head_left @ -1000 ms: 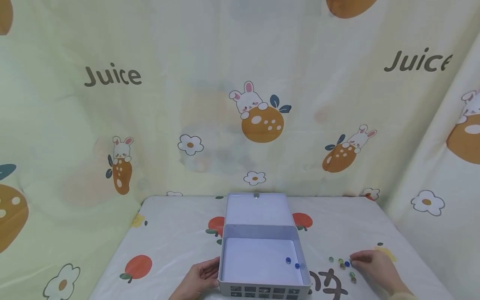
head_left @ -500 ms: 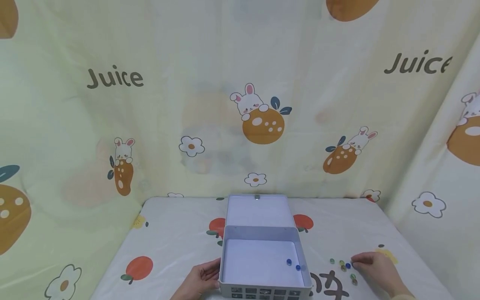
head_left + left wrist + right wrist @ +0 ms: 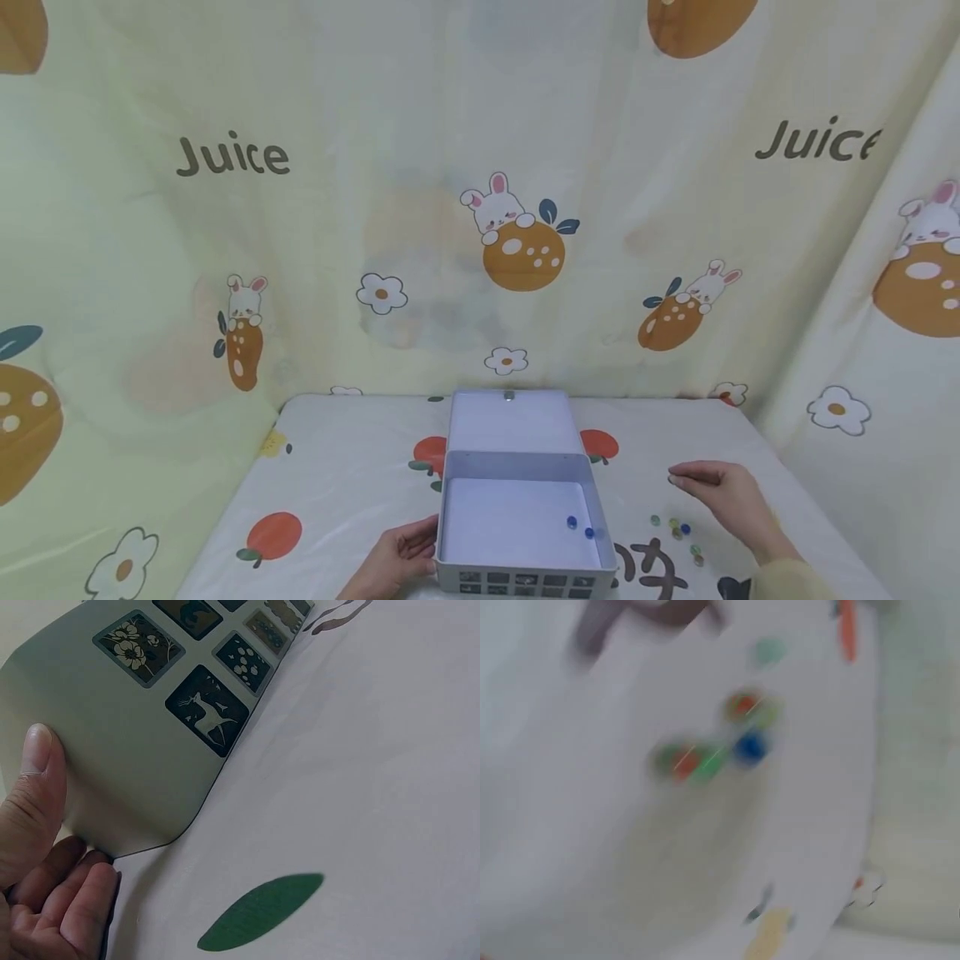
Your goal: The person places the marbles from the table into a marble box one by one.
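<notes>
A white hinged box (image 3: 517,575) with small picture panels on its front stands with its lid (image 3: 510,421) laid open toward the back. Two blue marbles, one of them a blue marble (image 3: 572,522), lie inside at the right. My left hand (image 3: 396,557) grips the box's front left corner; in the left wrist view the thumb (image 3: 34,772) lies on the front face and the fingers curl at the side. My right hand (image 3: 723,496) is raised behind the loose marbles, thumb and fingertips pinching a small marble that is mostly hidden.
Several loose marbles lie right of the box, among them a blue marble (image 3: 686,528) and a pale green marble (image 3: 656,520). They blur in the right wrist view. A printed cloth (image 3: 360,450) covers the table; a patterned curtain (image 3: 420,208) hangs behind.
My right hand has lifted away from the loose marbles, moving back and slightly left. My left hand stays at the box corner, and the two marbles in the box keep their places.
</notes>
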{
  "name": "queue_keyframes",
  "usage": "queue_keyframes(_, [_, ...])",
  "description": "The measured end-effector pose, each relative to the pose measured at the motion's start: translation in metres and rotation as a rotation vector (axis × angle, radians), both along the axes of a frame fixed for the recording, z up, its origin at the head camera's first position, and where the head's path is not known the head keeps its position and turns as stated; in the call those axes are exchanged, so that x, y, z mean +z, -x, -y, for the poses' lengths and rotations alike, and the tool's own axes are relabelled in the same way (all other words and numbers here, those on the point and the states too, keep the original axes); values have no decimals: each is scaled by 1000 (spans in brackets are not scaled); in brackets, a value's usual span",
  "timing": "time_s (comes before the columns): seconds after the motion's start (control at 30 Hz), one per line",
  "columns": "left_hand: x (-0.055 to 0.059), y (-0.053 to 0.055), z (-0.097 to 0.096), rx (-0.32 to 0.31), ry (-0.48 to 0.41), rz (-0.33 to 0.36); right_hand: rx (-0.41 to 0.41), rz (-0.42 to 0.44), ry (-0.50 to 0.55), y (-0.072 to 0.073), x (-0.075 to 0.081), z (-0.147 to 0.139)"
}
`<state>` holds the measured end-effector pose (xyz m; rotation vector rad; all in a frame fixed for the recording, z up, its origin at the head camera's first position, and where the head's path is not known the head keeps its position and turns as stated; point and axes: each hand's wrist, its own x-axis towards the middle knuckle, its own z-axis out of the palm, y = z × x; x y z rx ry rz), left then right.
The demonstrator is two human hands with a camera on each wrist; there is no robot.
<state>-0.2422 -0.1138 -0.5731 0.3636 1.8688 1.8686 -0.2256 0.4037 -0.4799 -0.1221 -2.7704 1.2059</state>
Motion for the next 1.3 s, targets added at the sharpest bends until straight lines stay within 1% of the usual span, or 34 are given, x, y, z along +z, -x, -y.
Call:
queue_keyframes(0.07, [-2, 0, 1, -14, -10, -14, 14, -27, 58, 5, 6, 14])
queue_keyframes(0.2, [-8, -1, -1, -33, -34, -17, 30, -19, 144, 16, 12, 47])
queue_keyframes(0.3, [-12, 0, -4, -27, -34, 12, 40, -13, 191, 24, 11, 76])
queue_keyframes(0.37, [-14, 0, -5, -22, -36, 27, 59, -24, 220, 31, 7, 96])
queue_keyframes(0.5, [-15, 1, -6, -26, -32, 19, 120, -26, 229, 39, 1, 131])
queue_keyframes(0.6, [-14, 0, -6, -25, -18, 5, 176, -27, 202, 41, 2, 148])
queue_keyframes(0.7, [-13, 0, -5, -19, -12, 5, 215, -36, 185, 41, 5, 159])
queue_keyframes(0.83, [-11, 0, -3, -17, -12, 7, 230, -31, 181, 40, 11, 167])
queue_keyframes(1.07, [-7, 0, -1, -19, -23, -7, 217, -17, 153, 43, 15, 176])
queue_keyframes(1.2, [-5, 1, 0, -7, -18, 6, 222, -5, 136, 43, 17, 181])
queue_keyframes(1.3, [-3, 1, 0, -8, -14, -1, 226, -8, 116, 43, 20, 183])
